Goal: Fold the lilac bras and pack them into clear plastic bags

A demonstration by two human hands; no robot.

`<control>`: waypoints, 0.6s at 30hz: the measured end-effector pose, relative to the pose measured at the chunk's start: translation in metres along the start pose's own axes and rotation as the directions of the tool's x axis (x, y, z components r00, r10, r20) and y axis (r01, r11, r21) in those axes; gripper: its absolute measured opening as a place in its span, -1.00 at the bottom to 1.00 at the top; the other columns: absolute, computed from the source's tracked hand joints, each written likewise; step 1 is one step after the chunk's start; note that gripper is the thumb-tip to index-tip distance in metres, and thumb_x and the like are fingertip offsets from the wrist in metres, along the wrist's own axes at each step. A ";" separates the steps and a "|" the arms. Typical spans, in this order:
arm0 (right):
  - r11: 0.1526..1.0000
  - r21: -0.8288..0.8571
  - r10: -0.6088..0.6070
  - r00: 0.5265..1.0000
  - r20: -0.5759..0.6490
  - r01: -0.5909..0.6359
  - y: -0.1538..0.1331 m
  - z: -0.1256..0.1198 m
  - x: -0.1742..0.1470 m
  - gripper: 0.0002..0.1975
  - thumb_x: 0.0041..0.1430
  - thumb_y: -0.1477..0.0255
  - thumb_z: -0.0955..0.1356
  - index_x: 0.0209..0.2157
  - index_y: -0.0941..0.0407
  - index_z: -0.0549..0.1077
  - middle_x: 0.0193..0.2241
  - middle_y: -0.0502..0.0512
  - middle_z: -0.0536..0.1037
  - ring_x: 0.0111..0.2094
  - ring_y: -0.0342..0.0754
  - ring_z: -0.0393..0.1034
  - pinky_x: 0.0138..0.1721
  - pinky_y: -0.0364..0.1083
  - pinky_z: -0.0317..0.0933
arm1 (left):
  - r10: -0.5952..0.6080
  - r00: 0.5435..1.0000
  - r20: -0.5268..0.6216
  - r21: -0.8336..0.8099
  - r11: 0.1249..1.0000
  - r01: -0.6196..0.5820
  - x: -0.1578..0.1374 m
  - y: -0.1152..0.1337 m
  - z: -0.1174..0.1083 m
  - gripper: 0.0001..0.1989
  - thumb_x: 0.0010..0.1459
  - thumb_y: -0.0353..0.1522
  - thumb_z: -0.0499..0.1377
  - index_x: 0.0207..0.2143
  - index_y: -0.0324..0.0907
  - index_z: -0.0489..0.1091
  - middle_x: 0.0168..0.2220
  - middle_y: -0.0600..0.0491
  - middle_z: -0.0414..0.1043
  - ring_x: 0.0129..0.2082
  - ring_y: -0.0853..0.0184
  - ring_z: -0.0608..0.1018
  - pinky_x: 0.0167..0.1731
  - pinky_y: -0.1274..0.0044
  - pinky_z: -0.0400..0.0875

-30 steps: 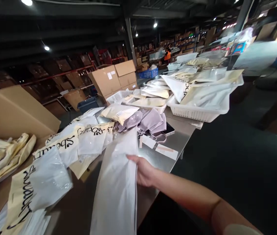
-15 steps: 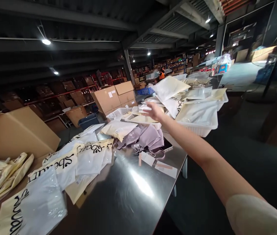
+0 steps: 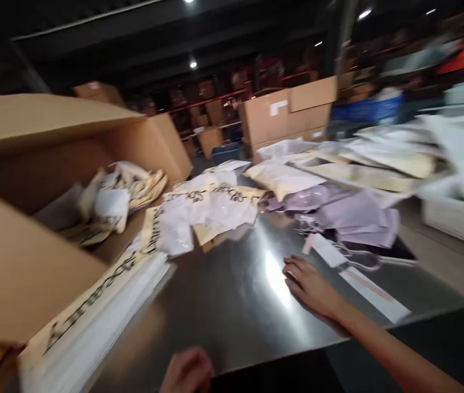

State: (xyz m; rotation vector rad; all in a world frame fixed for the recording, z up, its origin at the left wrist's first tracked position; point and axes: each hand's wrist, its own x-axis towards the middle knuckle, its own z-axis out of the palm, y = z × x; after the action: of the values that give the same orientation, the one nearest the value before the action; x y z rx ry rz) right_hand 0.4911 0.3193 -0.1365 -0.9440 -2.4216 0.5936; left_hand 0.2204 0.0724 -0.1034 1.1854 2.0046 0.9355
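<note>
My right hand (image 3: 309, 285) is low over the bare metal table (image 3: 232, 295), its fingers loosely bent and apart with nothing in them. Beyond it lie lilac cloth pieces (image 3: 355, 213) with thin cords, and beside it are white paper tags (image 3: 373, 295). My left hand (image 3: 189, 372) shows at the bottom edge, smeared by motion, and its fingers cannot be made out. To its left is a stack of white and cream printed bags (image 3: 105, 322). More printed plastic bags (image 3: 224, 210) overlap farther back on the table.
A large open cardboard box (image 3: 31, 234) with bags inside stands on the left. White plastic baskets (image 3: 457, 218) loaded with flat bags are at the right. Part of a dark flat phone-like object (image 3: 404, 252) sticks out under the lilac cloth. Closed cartons (image 3: 285, 117) stand behind.
My right hand has drawn back from the bag-filled baskets to the near table. My left hand has come into view. The view has swung left, bringing more of the open box in.
</note>
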 end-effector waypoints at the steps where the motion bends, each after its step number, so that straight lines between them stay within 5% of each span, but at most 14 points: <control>1: 0.997 -0.071 -0.038 0.999 -0.002 0.038 0.007 0.003 0.003 -0.71 0.28 0.25 0.22 -0.15 0.11 0.47 0.09 0.28 0.42 0.24 0.25 0.15 0.21 0.27 0.07 | 0.005 0.999 -0.037 0.064 0.998 -0.003 0.006 -0.001 -0.008 -0.77 0.26 -0.26 0.15 -0.40 -0.22 0.42 -0.45 0.10 0.45 -0.44 0.37 0.50 -0.38 0.51 0.45; 3: 0.985 -0.142 -0.097 0.995 -0.003 0.095 0.020 0.009 0.009 -0.64 0.31 0.18 0.19 -0.13 0.09 0.48 0.09 0.24 0.44 0.22 0.24 0.19 0.17 0.25 0.15 | 0.086 0.990 -0.115 0.290 0.956 -0.050 0.028 0.001 -0.026 -0.76 0.24 -0.32 0.11 -0.48 -0.17 0.40 -0.53 0.13 0.43 -0.46 0.35 0.51 -0.40 0.53 0.41; 4: 0.980 -0.162 -0.118 0.993 -0.005 0.116 0.025 0.010 0.012 -0.62 0.31 0.15 0.19 -0.13 0.09 0.48 0.09 0.24 0.45 0.21 0.25 0.21 0.16 0.25 0.17 | 0.168 0.961 -0.222 0.455 0.889 -0.050 0.043 0.004 -0.035 -0.80 0.24 -0.33 0.10 -0.42 -0.16 0.42 -0.45 0.11 0.49 -0.40 0.34 0.54 -0.33 0.51 0.43; 8: 0.968 -0.204 -0.155 0.988 -0.018 0.148 0.034 0.011 0.015 -0.58 0.28 0.10 0.19 -0.18 0.08 0.50 0.04 0.23 0.48 0.13 0.24 0.30 0.10 0.23 0.21 | 0.213 0.898 -0.384 0.587 0.808 0.059 0.117 0.009 -0.059 -0.74 0.21 -0.41 0.09 -0.06 -0.18 0.43 0.00 -0.08 0.47 0.10 0.17 0.43 0.11 0.36 0.29; 13: 0.973 -0.195 -0.127 0.992 -0.024 0.120 0.034 0.008 0.020 -0.62 0.24 0.09 0.20 -0.25 0.05 0.48 -0.02 0.18 0.51 0.04 0.19 0.34 0.06 0.20 0.20 | 0.210 0.905 -0.371 0.696 0.708 0.121 0.195 0.004 -0.062 -0.53 0.18 -0.47 0.14 0.17 -0.26 0.29 0.30 -0.23 0.14 0.36 0.00 0.04 0.28 0.16 0.00; 18: 0.979 -0.185 -0.094 0.995 -0.040 0.086 0.032 0.008 0.020 -0.67 0.23 0.13 0.22 -0.27 0.04 0.47 -0.02 0.14 0.50 0.02 0.17 0.34 0.02 0.17 0.20 | 0.163 0.950 -0.266 0.757 0.646 0.101 0.229 0.015 -0.062 -0.65 0.25 -0.24 0.18 0.03 -0.21 0.38 0.12 -0.11 0.35 0.16 0.09 0.36 0.15 0.08 0.23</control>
State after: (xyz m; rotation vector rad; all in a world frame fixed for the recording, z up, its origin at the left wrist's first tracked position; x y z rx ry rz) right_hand 0.4900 0.3526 -0.1545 -0.9035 -2.4921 0.3165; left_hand 0.0861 0.2680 -0.0919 1.5739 2.7933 0.2354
